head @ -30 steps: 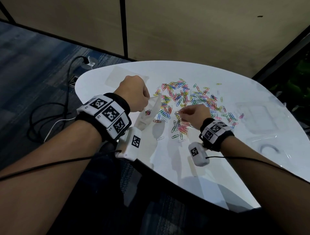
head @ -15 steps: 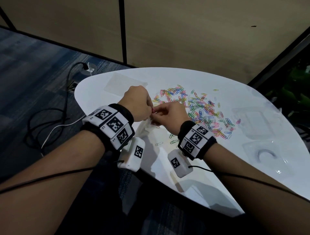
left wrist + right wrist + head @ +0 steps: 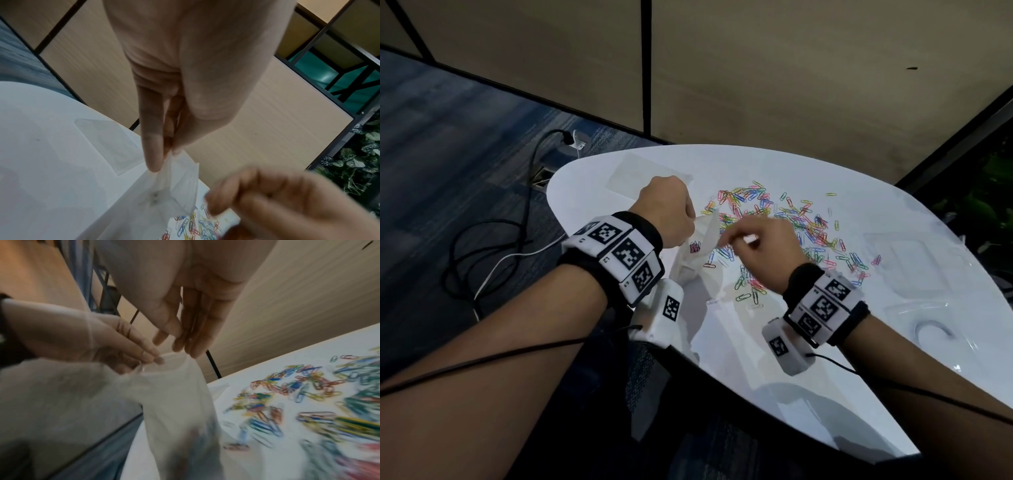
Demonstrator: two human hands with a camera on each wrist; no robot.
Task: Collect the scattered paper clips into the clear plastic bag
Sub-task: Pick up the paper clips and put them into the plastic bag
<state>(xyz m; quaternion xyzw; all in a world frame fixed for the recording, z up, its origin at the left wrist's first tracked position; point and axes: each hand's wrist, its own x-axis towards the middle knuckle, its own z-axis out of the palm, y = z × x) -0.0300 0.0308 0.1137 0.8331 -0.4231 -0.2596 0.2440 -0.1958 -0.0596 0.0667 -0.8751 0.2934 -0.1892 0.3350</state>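
My left hand (image 3: 667, 209) pinches the top rim of the clear plastic bag (image 3: 697, 260) and holds it upright over the white table (image 3: 756, 359). The pinching fingertips (image 3: 164, 151) show in the left wrist view, with the bag (image 3: 164, 194) hanging below. A few pink clips (image 3: 694, 247) lie inside it. My right hand (image 3: 739, 240) hovers just right of the bag mouth. Its fingers (image 3: 180, 344) are straight, with nothing seen in them. Coloured paper clips (image 3: 784, 219) lie scattered behind and to the right, also blurred in the right wrist view (image 3: 308, 394).
A flat clear bag (image 3: 643, 171) lies at the table's far left. More clear plastic packaging (image 3: 914, 250) and a sheet with a ring shape (image 3: 931, 330) lie on the right. Cables (image 3: 493, 246) and a floor socket (image 3: 571, 140) are on the carpet to the left.
My right hand went from the clip pile to the bag mouth beside my left hand. It has since drawn back slightly to the right with its fingers spread. My left hand kept its hold on the bag.
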